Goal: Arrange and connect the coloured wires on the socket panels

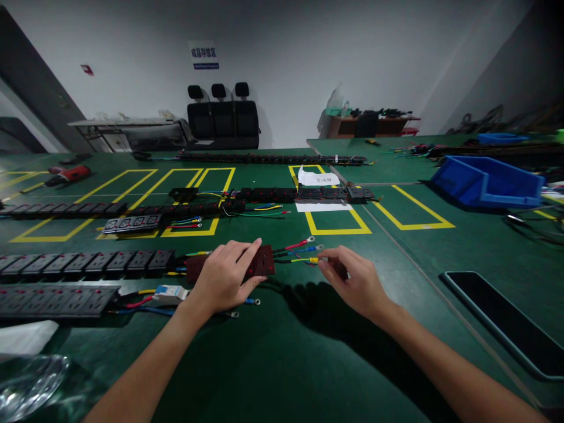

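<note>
My left hand (227,270) is wrapped over a dark red socket strip (264,260), thumb on the near edge and fingers across the top. Three wires with ring terminals come out of its right end. The red terminal (304,242) and blue terminal (314,249) lie free. My right hand (348,270) pinches the tip of the yellow ring terminal (314,260) on the yellow-green wire; its ring is hidden by the fingers. Left of my left hand, black socket strips (88,266) lie in a row, with a white-and-blue breaker (170,294) on wires below.
A phone (502,317) lies at the right on the green table, a blue bin (489,182) behind it. More socket strips (273,195) stretch across the table beyond my hands. A red power drill (73,175) sits far left, and clear plastic (30,382) is at the near left.
</note>
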Motion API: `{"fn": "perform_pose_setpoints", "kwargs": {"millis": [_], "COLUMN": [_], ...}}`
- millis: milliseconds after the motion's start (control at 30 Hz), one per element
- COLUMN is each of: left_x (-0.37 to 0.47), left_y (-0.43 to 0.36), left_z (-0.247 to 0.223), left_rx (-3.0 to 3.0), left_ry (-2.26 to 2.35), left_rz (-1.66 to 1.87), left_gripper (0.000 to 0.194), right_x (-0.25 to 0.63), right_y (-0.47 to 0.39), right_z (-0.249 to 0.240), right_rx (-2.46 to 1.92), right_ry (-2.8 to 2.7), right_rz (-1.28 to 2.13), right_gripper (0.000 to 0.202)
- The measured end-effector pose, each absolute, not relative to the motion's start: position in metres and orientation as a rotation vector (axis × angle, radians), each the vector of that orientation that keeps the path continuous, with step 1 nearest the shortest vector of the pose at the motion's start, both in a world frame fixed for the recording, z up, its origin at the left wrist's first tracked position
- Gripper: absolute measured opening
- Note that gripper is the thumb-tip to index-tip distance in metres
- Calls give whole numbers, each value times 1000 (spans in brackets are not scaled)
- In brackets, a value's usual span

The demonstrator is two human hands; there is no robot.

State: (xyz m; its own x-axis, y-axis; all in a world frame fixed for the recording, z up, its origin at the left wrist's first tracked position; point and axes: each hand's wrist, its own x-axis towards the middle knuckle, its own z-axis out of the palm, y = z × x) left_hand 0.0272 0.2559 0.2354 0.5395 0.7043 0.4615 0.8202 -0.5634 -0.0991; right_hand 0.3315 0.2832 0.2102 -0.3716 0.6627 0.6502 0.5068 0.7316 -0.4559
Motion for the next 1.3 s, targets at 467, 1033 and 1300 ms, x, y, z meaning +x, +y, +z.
{"fn": "perform_pose_setpoints", "kwargs": {"millis": [467, 1033, 1300], "left_x": [28, 29, 29], "left_y": [256, 255, 255], "left_z": [235, 237, 236], "left_rx": [-2469, -2507, -2543], "left_ry": [-1302, -1360, -1411], "left_rz": [-513, -491, -463], "left_gripper": [66, 66, 67], "right_x": [332, 337, 336], "right_y": [286, 288, 287], "right_z": [208, 206, 204], "right_rx": [-935, -978, -1030], "right_ry": [-2052, -2139, -2134], "right_rz": [174, 168, 171], "right_gripper": [14, 11, 14]}}
